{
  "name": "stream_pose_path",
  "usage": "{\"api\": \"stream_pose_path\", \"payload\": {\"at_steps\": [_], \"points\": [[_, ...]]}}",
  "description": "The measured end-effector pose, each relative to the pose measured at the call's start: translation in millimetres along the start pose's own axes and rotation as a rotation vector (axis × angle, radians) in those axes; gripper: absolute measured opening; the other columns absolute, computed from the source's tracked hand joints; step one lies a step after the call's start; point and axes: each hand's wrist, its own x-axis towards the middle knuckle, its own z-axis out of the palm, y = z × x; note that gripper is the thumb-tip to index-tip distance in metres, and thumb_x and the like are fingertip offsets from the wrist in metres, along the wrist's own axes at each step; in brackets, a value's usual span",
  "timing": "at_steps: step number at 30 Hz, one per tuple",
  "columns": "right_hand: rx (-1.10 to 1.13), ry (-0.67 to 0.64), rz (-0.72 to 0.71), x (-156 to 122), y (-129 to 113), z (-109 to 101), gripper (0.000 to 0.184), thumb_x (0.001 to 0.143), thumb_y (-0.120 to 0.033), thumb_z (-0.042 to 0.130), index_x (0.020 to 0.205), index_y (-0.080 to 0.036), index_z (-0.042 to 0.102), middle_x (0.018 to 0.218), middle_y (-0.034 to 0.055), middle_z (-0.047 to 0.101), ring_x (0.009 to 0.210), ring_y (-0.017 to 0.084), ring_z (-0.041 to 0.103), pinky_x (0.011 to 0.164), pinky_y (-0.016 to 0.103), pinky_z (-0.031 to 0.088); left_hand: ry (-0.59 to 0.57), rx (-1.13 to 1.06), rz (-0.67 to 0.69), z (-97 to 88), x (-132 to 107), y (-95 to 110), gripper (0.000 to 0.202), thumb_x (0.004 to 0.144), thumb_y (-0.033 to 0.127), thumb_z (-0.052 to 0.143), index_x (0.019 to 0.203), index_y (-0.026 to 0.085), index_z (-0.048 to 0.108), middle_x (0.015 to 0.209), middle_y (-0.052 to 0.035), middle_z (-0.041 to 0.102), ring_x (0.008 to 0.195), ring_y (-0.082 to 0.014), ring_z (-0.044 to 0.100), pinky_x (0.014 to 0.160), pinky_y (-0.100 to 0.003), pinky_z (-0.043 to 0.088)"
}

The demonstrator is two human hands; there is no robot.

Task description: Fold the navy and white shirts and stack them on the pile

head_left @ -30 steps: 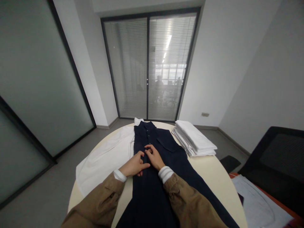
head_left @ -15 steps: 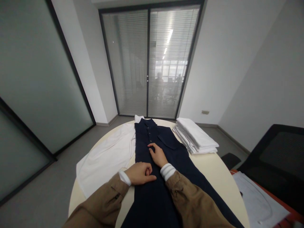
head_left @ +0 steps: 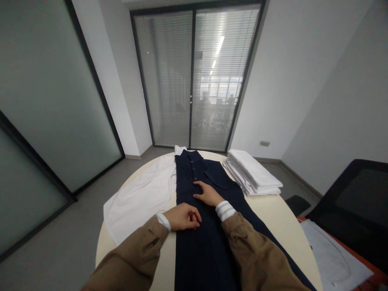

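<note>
A dark navy garment with a row of small buttons lies lengthwise down the table, its far end narrow and its near end running out of view below. My left hand is over its left edge, fingers curled in towards the thumb, with no raised cloth visible in them. Farther up, my right hand rests on the garment just below the buttons, thumb and forefinger apart. To the left, a white garment is spread flat, partly covered by the navy one.
A stack of folded white cloth sits at the table's right rear edge. The round cream table has a black chair to its right, near a white sheet on something orange. Glass doors with blinds stand behind.
My left hand's thumb has drawn in towards its curled fingers. My right thumb and forefinger have spread wider. The view has shifted slightly, and the garments lie as before.
</note>
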Motion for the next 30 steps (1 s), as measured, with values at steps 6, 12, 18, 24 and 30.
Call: {"api": "stream_pose_path", "payload": {"at_steps": [6, 12, 18, 24, 30], "points": [[0.194, 0.024, 0.005, 3.0, 8.0, -1.3, 0.041, 0.085, -0.028, 0.063, 0.125, -0.018, 0.062, 0.064, -0.0043, 0.055, 0.057, 0.012, 0.052, 0.059, 0.025, 0.039, 0.082, 0.438, 0.309, 4.1, -3.1, 13.2, 0.031, 0.077, 0.036, 0.076, 0.108, 0.030, 0.074, 0.099, -0.0015, 0.063, 0.081, -0.0142, 0.058, 0.075, -0.024, 0.045], [0.141, 0.096, 0.003, 1.5, 10.3, 3.4, 0.034, 0.087, -0.033, 0.060, 0.119, -0.022, 0.065, 0.067, -0.0027, 0.059, 0.061, 0.013, 0.055, 0.059, 0.024, 0.037, -0.035, 0.525, 0.441, 25.3, -6.1, 29.3, 0.022, 0.073, 0.039, 0.081, 0.094, 0.032, 0.076, 0.121, -0.0024, 0.054, 0.114, -0.0248, 0.049, 0.098, -0.036, 0.039], [0.268, -0.030, -0.016, 7.0, 20.1, -1.3, 0.043, 0.085, -0.030, 0.063, 0.126, -0.018, 0.060, 0.066, -0.0054, 0.054, 0.058, 0.011, 0.050, 0.059, 0.023, 0.038, -0.052, 0.374, 0.480, 30.2, -8.4, 37.3, 0.007, 0.086, 0.032, 0.070, 0.089, 0.026, 0.072, 0.118, -0.0034, 0.057, 0.118, -0.0223, 0.047, 0.102, -0.035, 0.036], [0.304, -0.033, -0.021, 6.6, 21.3, -4.4, 0.042, 0.085, -0.029, 0.063, 0.125, -0.016, 0.060, 0.063, -0.0069, 0.050, 0.055, 0.009, 0.046, 0.057, 0.022, 0.037, -0.024, 0.323, 0.517, 39.0, -1.8, 34.6, 0.010, 0.090, 0.034, 0.064, 0.093, 0.026, 0.068, 0.098, -0.0016, 0.068, 0.122, -0.0219, 0.047, 0.107, -0.036, 0.031], [0.244, -0.066, -0.024, 5.7, 18.9, -4.6, 0.056, 0.077, -0.026, 0.070, 0.131, -0.017, 0.056, 0.065, -0.0074, 0.050, 0.057, 0.010, 0.048, 0.057, 0.023, 0.037, -0.044, 0.425, 0.593, 46.6, 4.2, 29.3, 0.013, 0.091, 0.037, 0.063, 0.091, 0.025, 0.069, 0.095, -0.0026, 0.068, 0.112, -0.0213, 0.053, 0.103, -0.035, 0.034]]}}
